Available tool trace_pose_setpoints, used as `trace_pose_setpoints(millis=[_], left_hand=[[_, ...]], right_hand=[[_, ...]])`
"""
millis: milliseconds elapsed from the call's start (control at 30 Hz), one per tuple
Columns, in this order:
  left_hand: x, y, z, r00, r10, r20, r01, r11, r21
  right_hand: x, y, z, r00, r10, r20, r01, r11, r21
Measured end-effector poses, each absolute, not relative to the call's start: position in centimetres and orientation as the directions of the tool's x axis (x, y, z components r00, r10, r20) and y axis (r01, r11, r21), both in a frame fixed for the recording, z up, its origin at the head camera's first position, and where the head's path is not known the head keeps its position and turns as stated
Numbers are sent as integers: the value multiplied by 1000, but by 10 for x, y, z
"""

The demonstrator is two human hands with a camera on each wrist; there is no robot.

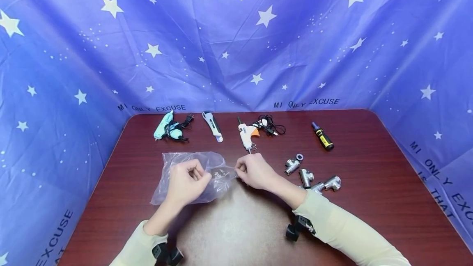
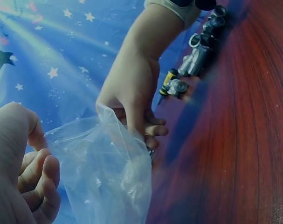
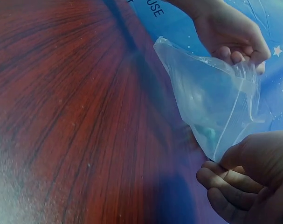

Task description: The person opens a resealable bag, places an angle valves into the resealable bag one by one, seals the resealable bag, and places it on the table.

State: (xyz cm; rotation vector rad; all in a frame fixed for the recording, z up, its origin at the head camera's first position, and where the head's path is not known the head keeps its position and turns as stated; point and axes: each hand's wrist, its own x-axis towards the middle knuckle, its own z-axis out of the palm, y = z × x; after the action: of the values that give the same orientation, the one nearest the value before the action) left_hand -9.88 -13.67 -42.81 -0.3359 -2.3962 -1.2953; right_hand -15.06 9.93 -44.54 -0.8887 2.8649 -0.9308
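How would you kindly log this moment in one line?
left hand: pinches clear plastic bag | right hand: pinches same bag | metal fittings: on table, right of bag

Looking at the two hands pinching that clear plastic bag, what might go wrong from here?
The thin clear bag, pinched near its edge by the left hand and right hand, might slip or tear if pulled hard. The right hand could bump the white glue gun just beyond it. The right sleeve might nudge the nearby metal fittings.
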Motion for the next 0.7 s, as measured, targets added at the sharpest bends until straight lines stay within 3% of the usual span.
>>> trace_pose_setpoints(millis=[400,700], left_hand=[[-96,-140,-419,-845,-35,533,425,561,710],[-102,-134,-422,-868,-6,496,409,556,723]], right_hand=[[-152,111,-449,-841,-514,171,-522,686,-506],[-155,111,-438,-841,-511,180,-516,655,-552]])
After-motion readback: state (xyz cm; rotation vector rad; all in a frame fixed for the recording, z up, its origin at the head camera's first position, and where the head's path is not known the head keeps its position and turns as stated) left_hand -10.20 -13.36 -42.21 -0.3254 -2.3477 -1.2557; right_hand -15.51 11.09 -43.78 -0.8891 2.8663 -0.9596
